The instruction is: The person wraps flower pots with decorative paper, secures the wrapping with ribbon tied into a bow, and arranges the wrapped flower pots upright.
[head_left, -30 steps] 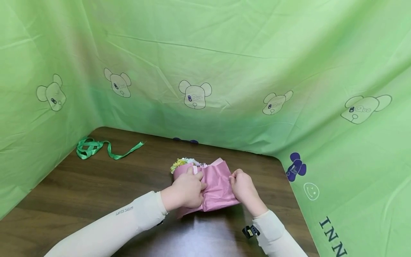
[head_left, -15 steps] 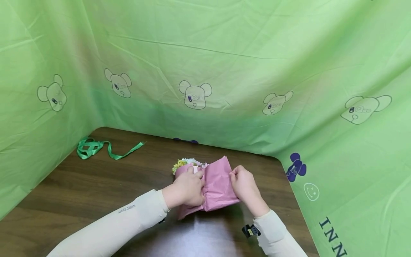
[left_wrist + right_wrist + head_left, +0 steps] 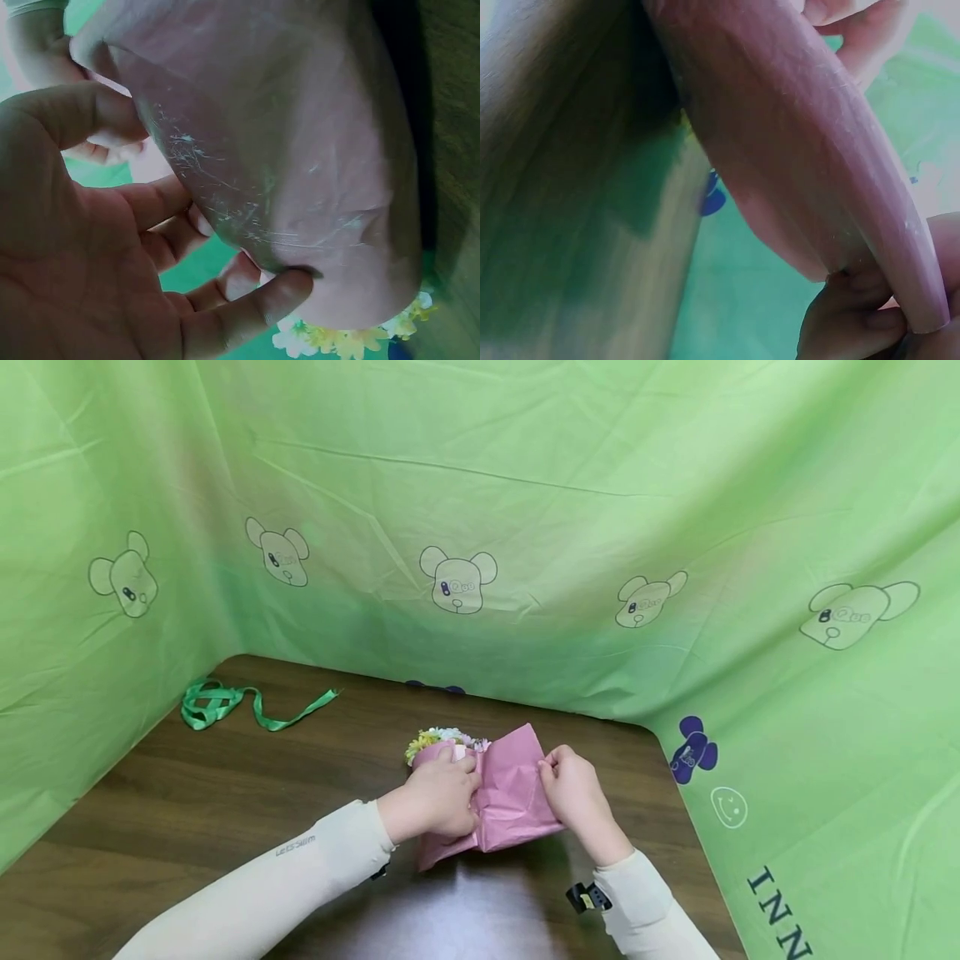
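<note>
Pink wrapping paper (image 3: 513,793) is folded around a bunch of yellow, white and pale purple flowers (image 3: 435,742), whose heads show at its far left edge. My left hand (image 3: 441,797) lies across the wrapped bouquet and grips it. Seen from the left wrist, that hand's thumb and fingers (image 3: 247,315) hold the paper along its edge. My right hand (image 3: 572,789) pinches the right edge of the paper, which stands out as a raised flap. In the right wrist view, the fingers (image 3: 840,322) close on a folded paper edge. The flower stems are hidden.
A loose green ribbon (image 3: 213,703) lies at the far left of the brown wooden table (image 3: 225,785). Green printed cloth (image 3: 480,485) stands around the back and both sides of the table.
The flap's top corner has shifted slightly up and right, and its pale strip there is out of sight. My right hand has risen a little. My left hand keeps its hold.
</note>
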`<state>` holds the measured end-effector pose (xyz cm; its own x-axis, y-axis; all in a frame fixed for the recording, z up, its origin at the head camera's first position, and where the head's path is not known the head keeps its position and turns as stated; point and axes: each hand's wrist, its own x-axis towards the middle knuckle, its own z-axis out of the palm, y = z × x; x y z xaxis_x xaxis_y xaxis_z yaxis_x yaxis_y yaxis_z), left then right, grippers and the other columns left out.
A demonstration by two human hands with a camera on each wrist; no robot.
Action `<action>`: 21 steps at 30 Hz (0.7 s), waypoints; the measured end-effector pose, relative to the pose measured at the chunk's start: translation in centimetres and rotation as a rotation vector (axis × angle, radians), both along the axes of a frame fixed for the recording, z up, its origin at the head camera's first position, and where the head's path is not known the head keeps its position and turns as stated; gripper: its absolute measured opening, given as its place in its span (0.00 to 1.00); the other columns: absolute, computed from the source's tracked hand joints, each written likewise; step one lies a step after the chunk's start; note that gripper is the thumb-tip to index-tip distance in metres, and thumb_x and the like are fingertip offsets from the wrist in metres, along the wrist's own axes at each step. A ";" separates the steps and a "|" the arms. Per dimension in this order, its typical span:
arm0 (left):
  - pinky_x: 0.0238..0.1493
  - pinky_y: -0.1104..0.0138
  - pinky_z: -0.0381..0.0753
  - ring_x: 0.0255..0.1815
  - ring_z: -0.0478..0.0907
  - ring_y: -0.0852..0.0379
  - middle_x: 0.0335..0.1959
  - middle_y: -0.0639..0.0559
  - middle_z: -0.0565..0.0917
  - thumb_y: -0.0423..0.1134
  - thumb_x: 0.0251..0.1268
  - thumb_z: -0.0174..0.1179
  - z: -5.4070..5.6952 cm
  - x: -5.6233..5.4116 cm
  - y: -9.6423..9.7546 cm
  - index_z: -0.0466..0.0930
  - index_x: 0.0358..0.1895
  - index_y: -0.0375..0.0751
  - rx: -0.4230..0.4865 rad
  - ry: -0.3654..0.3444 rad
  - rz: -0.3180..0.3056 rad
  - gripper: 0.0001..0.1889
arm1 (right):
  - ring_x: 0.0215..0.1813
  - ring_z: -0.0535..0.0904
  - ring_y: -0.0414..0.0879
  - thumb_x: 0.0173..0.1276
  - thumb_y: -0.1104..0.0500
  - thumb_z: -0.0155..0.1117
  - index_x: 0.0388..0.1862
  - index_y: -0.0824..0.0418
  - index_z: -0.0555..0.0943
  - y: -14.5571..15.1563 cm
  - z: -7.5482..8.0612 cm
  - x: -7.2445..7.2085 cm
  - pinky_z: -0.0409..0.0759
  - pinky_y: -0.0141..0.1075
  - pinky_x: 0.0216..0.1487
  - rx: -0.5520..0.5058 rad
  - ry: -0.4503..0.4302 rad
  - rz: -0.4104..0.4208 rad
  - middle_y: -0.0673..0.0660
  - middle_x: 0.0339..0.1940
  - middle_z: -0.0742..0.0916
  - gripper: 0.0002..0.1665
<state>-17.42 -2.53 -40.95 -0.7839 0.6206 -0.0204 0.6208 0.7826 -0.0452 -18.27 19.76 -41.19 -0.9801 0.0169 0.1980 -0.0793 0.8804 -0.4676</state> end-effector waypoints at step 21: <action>0.36 0.63 0.73 0.37 0.72 0.53 0.36 0.59 0.88 0.57 0.59 0.69 -1.5 0.4 0.4 0.82 0.31 0.51 0.279 0.156 -0.060 0.14 | 0.31 0.75 0.47 0.73 0.60 0.61 0.32 0.62 0.79 2.8 -3.0 -0.1 0.74 0.40 0.36 -0.085 -0.148 -0.022 0.54 0.26 0.81 0.08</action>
